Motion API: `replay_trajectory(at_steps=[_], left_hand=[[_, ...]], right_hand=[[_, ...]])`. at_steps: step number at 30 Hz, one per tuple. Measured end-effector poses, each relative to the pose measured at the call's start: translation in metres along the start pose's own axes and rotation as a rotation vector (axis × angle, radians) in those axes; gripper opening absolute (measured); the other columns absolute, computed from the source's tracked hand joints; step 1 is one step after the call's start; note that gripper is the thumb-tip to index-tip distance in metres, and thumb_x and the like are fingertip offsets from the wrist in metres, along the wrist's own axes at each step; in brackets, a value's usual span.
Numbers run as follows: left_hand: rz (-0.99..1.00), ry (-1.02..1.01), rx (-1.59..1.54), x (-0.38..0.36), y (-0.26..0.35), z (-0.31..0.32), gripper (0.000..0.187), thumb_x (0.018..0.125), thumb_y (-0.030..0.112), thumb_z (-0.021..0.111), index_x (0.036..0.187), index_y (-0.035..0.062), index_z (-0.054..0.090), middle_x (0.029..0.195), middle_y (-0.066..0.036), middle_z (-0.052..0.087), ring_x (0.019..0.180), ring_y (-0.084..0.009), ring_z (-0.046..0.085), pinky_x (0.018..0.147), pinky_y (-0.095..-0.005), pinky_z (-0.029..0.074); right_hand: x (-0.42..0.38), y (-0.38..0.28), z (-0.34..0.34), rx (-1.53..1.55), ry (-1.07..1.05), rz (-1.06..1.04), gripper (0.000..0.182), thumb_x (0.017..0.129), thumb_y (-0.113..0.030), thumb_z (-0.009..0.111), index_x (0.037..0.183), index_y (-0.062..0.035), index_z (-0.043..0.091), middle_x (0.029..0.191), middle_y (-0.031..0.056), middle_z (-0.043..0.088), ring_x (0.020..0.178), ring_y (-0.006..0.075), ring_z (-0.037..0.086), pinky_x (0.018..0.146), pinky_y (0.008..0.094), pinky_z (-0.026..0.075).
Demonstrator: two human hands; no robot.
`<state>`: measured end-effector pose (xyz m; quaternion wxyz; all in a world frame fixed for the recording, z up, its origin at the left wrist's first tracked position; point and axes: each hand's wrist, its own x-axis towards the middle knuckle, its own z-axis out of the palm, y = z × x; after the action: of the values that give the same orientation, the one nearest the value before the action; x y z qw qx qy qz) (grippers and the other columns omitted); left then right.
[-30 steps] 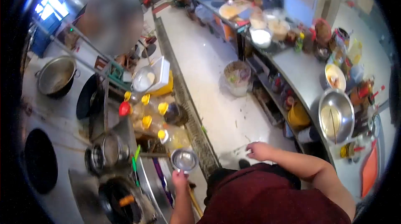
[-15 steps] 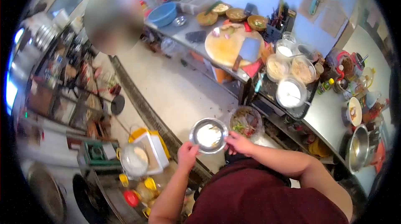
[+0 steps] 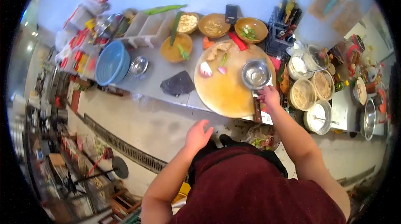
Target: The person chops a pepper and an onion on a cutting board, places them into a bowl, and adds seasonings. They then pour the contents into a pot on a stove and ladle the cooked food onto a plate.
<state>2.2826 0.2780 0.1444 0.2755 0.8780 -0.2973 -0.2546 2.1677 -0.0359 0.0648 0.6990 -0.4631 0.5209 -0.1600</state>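
Observation:
My right hand (image 3: pixel 269 95) holds the near rim of a small shiny metal bowl (image 3: pixel 256 75), its fingers and thumb closed at the edge. The bowl is over the right side of a round cutting board (image 3: pixel 225 94), above a cleaver. Of the cleaver, the brown handle (image 3: pixel 257 110) shows, while most of its blade is hidden under the bowl. My left hand (image 3: pixel 198 134) hangs in front of the table, fingers apart, holding nothing. On the board lie a piece of ginger (image 3: pixel 218 50), a green chili (image 3: pixel 224 59) and onion-like pieces (image 3: pixel 205 69).
Behind the board stand brown bowls (image 3: pixel 214 25) of cut ingredients and a red chili (image 3: pixel 238 41). To the left are a blue basin (image 3: pixel 112 63), a metal bowl (image 3: pixel 139 65) and a dark flat piece (image 3: pixel 178 83). Tubs (image 3: pixel 318 116) and a knife rack (image 3: pixel 280 36) stand right.
My view has turned toward the table. The metal bowl, earlier held in both hands over the floor, is now over the cutting board. My left hand has let go of it.

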Motion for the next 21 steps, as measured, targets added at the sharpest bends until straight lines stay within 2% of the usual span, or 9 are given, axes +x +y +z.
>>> replay_trajectory(at_steps=[2,4,6,10,14,16,18,19,21], left_hand=[[0.287,-0.016,0.183,0.067,-0.009,-0.011,0.037,0.080,0.021,0.063,0.112,0.0024,0.057,0.112,-0.019,0.059,0.106,-0.0333,0.055,0.091,-0.0413,0.044],[0.600,0.055,0.419,0.132,-0.007,-0.008,0.037,0.079,0.016,0.060,0.113,0.0020,0.056,0.114,-0.018,0.057,0.109,-0.0342,0.052,0.094,-0.0410,0.041],[0.883,0.151,0.548,0.210,0.004,0.000,0.036,0.078,0.012,0.058,0.113,0.0027,0.056,0.111,-0.016,0.057,0.109,-0.0331,0.052,0.094,-0.0407,0.040],[0.971,-0.055,0.667,0.285,0.018,0.024,0.026,0.080,0.009,0.051,0.104,0.0038,0.058,0.101,-0.013,0.059,0.101,-0.0298,0.055,0.087,-0.0380,0.044],[0.939,-0.377,0.675,0.292,0.018,0.039,0.017,0.084,0.011,0.050,0.097,0.0058,0.060,0.095,-0.012,0.060,0.091,-0.0306,0.058,0.078,-0.0390,0.048],[0.973,-0.490,0.478,0.277,0.012,0.047,0.016,0.085,0.013,0.050,0.096,0.0061,0.060,0.093,-0.013,0.060,0.088,-0.0313,0.059,0.076,-0.0396,0.049],[0.987,-0.429,0.223,0.256,0.009,0.057,0.016,0.081,0.014,0.056,0.095,0.0079,0.062,0.089,-0.012,0.059,0.085,-0.0295,0.059,0.075,-0.0412,0.049],[0.995,-0.451,0.219,0.251,0.008,0.062,0.016,0.081,0.014,0.056,0.095,0.0079,0.062,0.089,-0.012,0.059,0.085,-0.0295,0.059,0.075,-0.0412,0.049],[0.787,-0.377,0.173,0.242,0.012,0.064,0.016,0.078,0.015,0.062,0.092,0.0073,0.061,0.089,-0.013,0.058,0.086,-0.0312,0.058,0.075,-0.0408,0.049]], right_hand=[[-0.009,0.005,0.009,-0.064,0.250,-0.106,0.045,0.088,-0.021,0.058,0.123,0.0048,0.047,0.086,0.0130,0.064,0.066,0.0193,0.062,0.055,0.0322,0.049],[-0.036,0.019,0.014,-0.782,0.345,-0.458,0.063,0.077,-0.024,0.070,0.129,0.0021,0.046,0.101,0.0199,0.059,0.095,0.0312,0.059,0.084,0.0402,0.047],[-0.061,0.025,0.030,-1.173,0.332,-0.551,0.062,0.073,-0.018,0.072,0.127,0.0002,0.047,0.110,0.0245,0.054,0.100,0.0361,0.056,0.087,0.0406,0.046],[-0.070,0.034,0.047,-0.964,0.286,-0.173,0.066,0.072,-0.005,0.066,0.133,-0.0100,0.041,0.118,0.0292,0.047,0.098,0.0450,0.056,0.084,0.0458,0.048],[-0.118,0.001,0.057,-0.908,0.313,-0.002,0.064,0.073,-0.002,0.060,0.132,-0.0129,0.039,0.082,0.0224,0.061,0.083,0.0479,0.060,0.074,0.0506,0.048],[-0.141,0.020,0.044,-0.849,0.302,-0.163,0.061,0.075,-0.004,0.060,0.132,-0.0115,0.041,0.068,0.0153,0.061,0.072,0.0405,0.063,0.067,0.0471,0.050],[-0.163,0.019,0.041,-0.259,0.100,0.303,0.058,0.079,-0.010,0.061,0.133,-0.0068,0.042,0.069,0.0094,0.059,0.062,0.0242,0.060,0.059,0.0376,0.049],[-0.168,0.020,0.044,-0.219,0.098,0.327,0.053,0.082,-0.015,0.060,0.132,-0.0020,0.046,0.067,0.0029,0.055,0.054,0.0116,0.051,0.051,0.0287,0.044],[-0.168,0.037,0.045,-0.283,0.158,0.238,0.049,0.085,-0.017,0.059,0.130,-0.0011,0.048,0.065,0.0019,0.053,0.052,0.0106,0.049,0.050,0.0276,0.042]])
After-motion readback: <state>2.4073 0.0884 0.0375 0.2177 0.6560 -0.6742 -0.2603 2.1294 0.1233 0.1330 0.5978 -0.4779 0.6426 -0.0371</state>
